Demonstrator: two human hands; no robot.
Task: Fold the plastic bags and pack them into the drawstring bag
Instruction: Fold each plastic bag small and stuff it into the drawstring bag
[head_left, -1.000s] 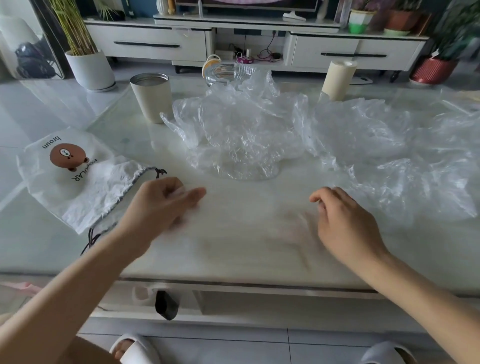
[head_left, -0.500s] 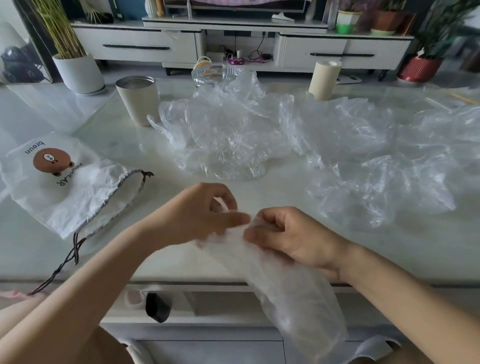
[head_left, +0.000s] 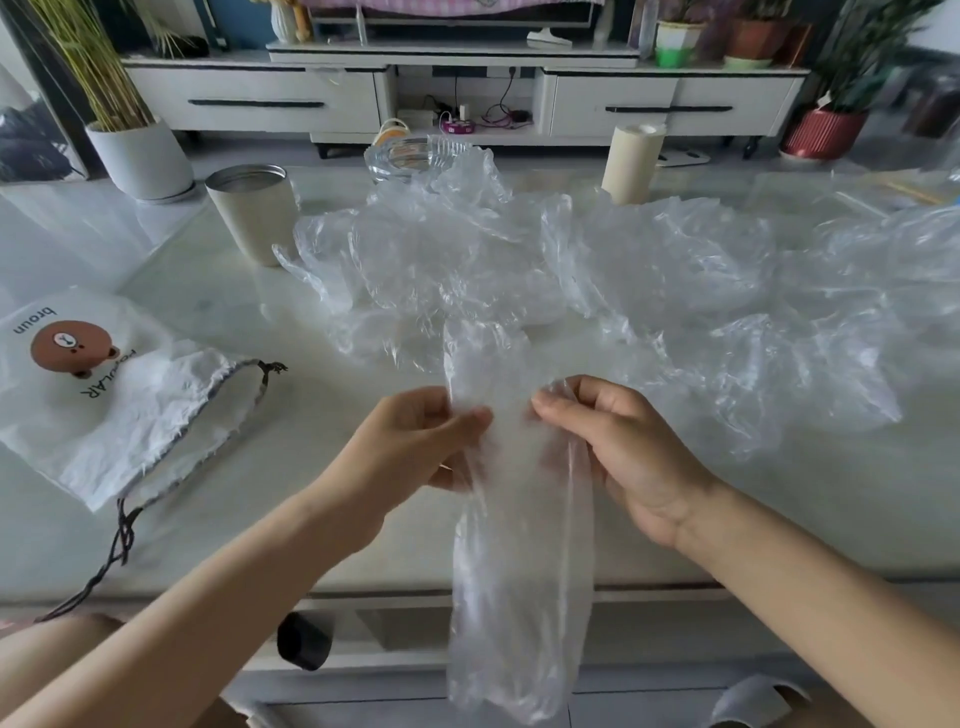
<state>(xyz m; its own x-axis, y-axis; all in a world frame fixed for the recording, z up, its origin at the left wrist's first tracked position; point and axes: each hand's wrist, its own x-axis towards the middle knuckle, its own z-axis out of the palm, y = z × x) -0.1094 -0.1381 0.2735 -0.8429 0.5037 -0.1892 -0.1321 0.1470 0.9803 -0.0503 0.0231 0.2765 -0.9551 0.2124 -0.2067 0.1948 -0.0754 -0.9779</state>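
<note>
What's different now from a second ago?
The left hand and right hand, then apart low over the table, came together, pinched one clear plastic bag and lifted it; it now hangs between them past the table's near edge. The pile of plastic bags, drawstring bag and beige cup stayed put.

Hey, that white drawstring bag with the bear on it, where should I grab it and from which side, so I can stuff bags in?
Probably the hem of the drawstring bag at its mouth, reached from the right. It lies flat, mouth facing right, so lifting there opens it. Leave the cord; pulling may cinch it.
</note>
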